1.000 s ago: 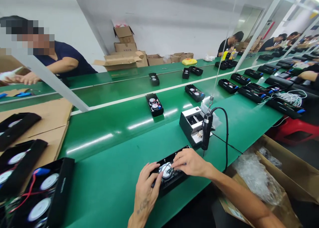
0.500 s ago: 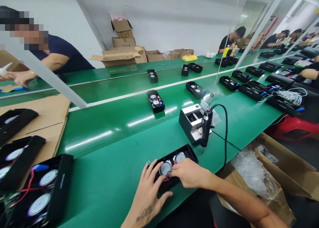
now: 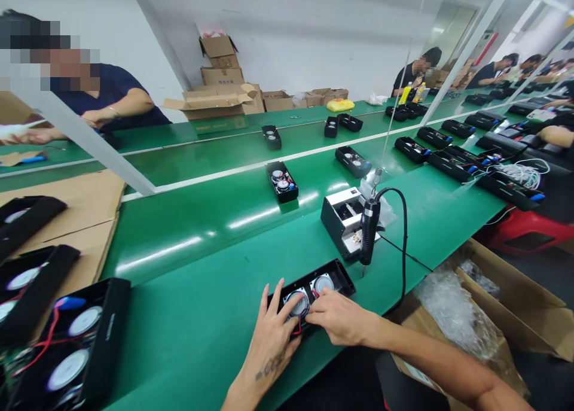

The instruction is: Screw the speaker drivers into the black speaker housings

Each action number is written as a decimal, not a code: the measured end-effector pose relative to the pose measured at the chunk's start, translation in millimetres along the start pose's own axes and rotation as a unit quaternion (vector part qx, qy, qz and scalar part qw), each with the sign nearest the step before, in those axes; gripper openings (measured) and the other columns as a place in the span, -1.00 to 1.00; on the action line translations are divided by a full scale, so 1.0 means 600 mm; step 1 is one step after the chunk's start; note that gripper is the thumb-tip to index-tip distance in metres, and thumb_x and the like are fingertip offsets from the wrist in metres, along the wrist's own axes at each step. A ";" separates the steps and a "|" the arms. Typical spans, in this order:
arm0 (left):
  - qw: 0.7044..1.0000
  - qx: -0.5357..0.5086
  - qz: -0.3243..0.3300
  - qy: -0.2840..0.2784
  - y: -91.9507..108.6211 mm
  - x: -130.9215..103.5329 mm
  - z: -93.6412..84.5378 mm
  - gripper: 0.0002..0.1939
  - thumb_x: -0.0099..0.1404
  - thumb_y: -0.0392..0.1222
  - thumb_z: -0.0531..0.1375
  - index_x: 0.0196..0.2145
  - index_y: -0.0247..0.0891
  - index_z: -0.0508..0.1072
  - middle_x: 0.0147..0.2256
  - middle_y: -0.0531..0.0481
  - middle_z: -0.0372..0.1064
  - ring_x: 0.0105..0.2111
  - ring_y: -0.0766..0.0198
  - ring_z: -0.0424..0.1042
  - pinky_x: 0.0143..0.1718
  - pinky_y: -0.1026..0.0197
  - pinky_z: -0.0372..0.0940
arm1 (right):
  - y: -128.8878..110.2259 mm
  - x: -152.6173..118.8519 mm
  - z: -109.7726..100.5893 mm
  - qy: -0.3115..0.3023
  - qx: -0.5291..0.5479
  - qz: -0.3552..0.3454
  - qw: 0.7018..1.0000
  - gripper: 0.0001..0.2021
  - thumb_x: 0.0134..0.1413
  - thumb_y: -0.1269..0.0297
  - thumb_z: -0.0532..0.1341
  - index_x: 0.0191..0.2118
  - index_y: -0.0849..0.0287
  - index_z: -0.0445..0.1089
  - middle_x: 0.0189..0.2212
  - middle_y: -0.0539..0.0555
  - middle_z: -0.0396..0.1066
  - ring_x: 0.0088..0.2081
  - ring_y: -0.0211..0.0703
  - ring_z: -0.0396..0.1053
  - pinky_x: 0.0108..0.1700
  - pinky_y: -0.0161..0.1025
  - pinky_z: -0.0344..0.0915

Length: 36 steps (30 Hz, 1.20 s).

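A black speaker housing [image 3: 343, 277] with two round speakers lies on the green bench in front of me. My left hand [image 3: 273, 333] rests over its left end, fingers spread, the fingertips on the rim and near the left speaker [image 3: 296, 303]. My right hand [image 3: 336, 318] is closed in a pinch at the housing's near side, between the two speakers, by the red wire [image 3: 300, 325]. Its fingertips hide what they grip. The right speaker [image 3: 323, 283] shows above my right knuckles.
An electric screwdriver [image 3: 370, 231] hangs point down beside a screw feeder [image 3: 343, 219]. More housings [image 3: 281, 182] sit on the green line, on cardboard at left and far right. People work across the line. An open carton [image 3: 515, 297] stands below right.
My left hand has shifted slightly right and turned, its thumb now by the housing's near edge. My right hand has dipped a little. The person at far left has moved their arms.
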<state>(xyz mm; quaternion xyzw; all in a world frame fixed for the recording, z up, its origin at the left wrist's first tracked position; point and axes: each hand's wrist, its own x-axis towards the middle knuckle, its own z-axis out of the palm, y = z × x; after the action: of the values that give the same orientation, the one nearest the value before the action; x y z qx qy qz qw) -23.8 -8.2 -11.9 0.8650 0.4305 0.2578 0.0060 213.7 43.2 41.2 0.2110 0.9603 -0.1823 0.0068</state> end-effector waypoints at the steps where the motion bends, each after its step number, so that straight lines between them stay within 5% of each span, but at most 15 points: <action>1: 1.000 0.010 0.005 0.002 0.003 -0.003 0.003 -0.78 0.16 -0.12 0.49 -0.23 -0.11 0.62 0.23 0.03 0.52 0.53 -0.28 -0.02 0.57 -0.39 -0.24 | -0.001 -0.001 0.004 0.001 0.004 -0.005 1.000 -0.69 0.17 0.59 0.15 -0.05 0.29 0.54 -0.17 0.18 0.64 -0.18 -0.05 0.48 -0.06 -0.07 0.16; 7: 1.000 0.000 -0.015 0.011 0.015 -0.007 0.008 -0.72 0.22 -0.27 0.40 -0.09 -0.13 0.66 0.13 -0.03 0.58 0.49 -0.26 0.10 0.50 -0.35 0.03 | -0.009 0.002 0.005 0.011 0.030 0.003 0.999 -0.66 0.15 0.59 0.19 0.00 0.28 0.55 -0.12 0.19 0.67 -0.11 0.01 0.53 -0.01 -0.07 0.20; 9: 0.991 -0.088 -0.076 -0.068 -0.004 0.020 -0.008 -0.79 0.19 -0.22 0.42 -0.18 -0.08 0.68 0.09 -0.02 0.60 0.45 -0.28 0.16 0.48 -0.41 0.00 | -0.002 0.013 -0.019 0.001 0.047 0.023 0.999 -0.64 0.14 0.56 0.22 0.03 0.26 0.56 -0.11 0.20 0.67 -0.12 0.02 0.55 -0.07 -0.11 0.22; 12: 0.932 -0.216 -0.183 -0.226 -0.058 0.083 -0.041 -0.89 0.15 -0.09 0.44 -0.38 -0.11 0.64 0.08 -0.02 0.59 0.34 -0.24 0.30 0.40 -0.31 0.13 | 0.025 0.048 -0.080 -0.023 0.080 0.049 0.995 -0.51 0.11 0.51 0.27 0.17 0.16 0.53 -0.19 0.14 0.68 -0.23 -0.01 0.55 -0.22 -0.17 0.19; 14: 0.907 -0.246 -0.211 -0.269 -0.097 0.123 -0.059 -0.75 0.11 0.04 0.45 -0.40 -0.16 0.61 0.01 -0.02 0.60 0.03 -0.04 0.54 0.11 -0.05 0.40 | 0.048 0.080 -0.122 -0.048 0.107 0.060 0.991 -0.46 0.07 0.49 0.29 0.21 0.12 0.52 -0.26 0.08 0.66 -0.28 -0.06 0.53 -0.29 -0.22 0.16; 18: 0.873 -0.287 -0.243 -0.310 -0.143 0.166 -0.073 -0.56 -0.02 0.11 0.47 -0.23 -0.16 0.61 -0.18 0.07 0.59 -0.22 0.17 0.53 -0.22 0.21 0.36 | 0.085 0.134 -0.168 -0.115 0.158 0.089 0.977 -0.58 -0.03 0.45 0.42 0.03 0.17 0.63 -0.27 0.01 0.64 -0.27 -0.16 0.50 -0.35 -0.33 0.18; 25: 0.851 -0.319 -0.260 -0.328 -0.138 0.169 -0.071 -0.59 -0.06 0.11 0.47 -0.33 -0.18 0.56 -0.17 0.08 0.53 -0.24 0.22 0.44 -0.23 0.23 0.27 | 0.093 0.136 -0.158 -0.111 0.182 0.080 0.974 -0.55 -0.02 0.43 0.49 0.07 0.21 0.62 -0.19 -0.01 0.63 -0.20 -0.23 0.49 -0.27 -0.40 0.22; 31: 0.854 -0.331 -0.250 -0.314 -0.131 0.171 -0.075 -0.62 -0.02 0.14 0.45 -0.51 -0.20 0.51 -0.14 0.06 0.48 -0.19 0.21 0.41 -0.16 0.21 0.29 | 0.077 0.134 -0.147 -0.099 0.144 0.101 0.979 -0.59 -0.02 0.17 0.52 -0.03 0.20 0.63 -0.38 -0.01 0.54 -0.30 -0.16 0.43 -0.40 -0.33 0.11; 36: 0.863 -0.331 -0.233 -0.302 -0.125 0.166 -0.073 -0.59 0.02 0.19 0.44 -0.56 -0.21 0.52 -0.20 0.05 0.46 -0.26 0.24 0.38 -0.20 0.22 0.28 | 0.067 0.127 -0.132 -0.052 0.146 0.108 0.982 -0.64 -0.03 0.26 0.46 -0.05 0.14 0.66 -0.49 -0.05 0.49 -0.39 -0.16 0.41 -0.44 -0.29 0.04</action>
<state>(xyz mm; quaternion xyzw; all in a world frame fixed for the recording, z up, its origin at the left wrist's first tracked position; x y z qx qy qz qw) -49.6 104.0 52.3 0.7222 0.4858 0.1022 0.4817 165.5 135.7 94.2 0.3027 0.8930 -0.3299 0.0460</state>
